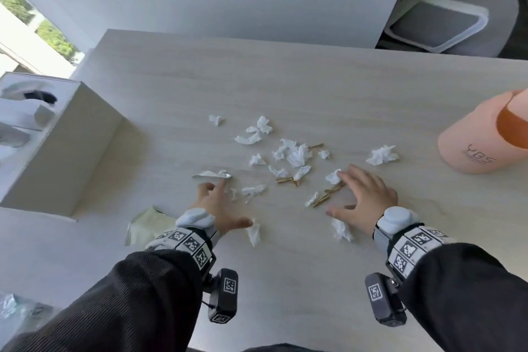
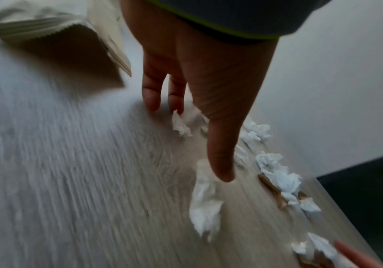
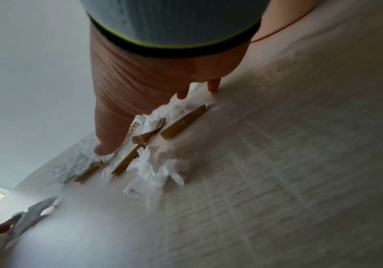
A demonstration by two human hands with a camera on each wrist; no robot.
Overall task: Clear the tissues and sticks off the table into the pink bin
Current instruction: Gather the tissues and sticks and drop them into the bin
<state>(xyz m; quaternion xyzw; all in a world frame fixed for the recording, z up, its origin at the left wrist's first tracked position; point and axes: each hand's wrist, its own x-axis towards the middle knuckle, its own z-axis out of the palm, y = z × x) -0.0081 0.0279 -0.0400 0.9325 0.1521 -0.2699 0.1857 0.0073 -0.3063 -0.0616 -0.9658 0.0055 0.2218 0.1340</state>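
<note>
I have both hands spread flat on the desk, holding nothing: my left hand and right hand flank the scattered tissues and sticks. The pink bin lies tipped at the desk's right edge.

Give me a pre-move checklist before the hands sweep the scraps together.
1. Left hand free, fingers spread: ok.
2. Right hand free, fingers spread: ok.
3. Tissues and sticks lie between the hands: mostly ok; one tissue wad sits outside, toward the bin.
4. Pink bin on the table, within reach: ok.
5. Bin upright: not ok, tipped.
6. Bin contents: cannot tell.
</note>
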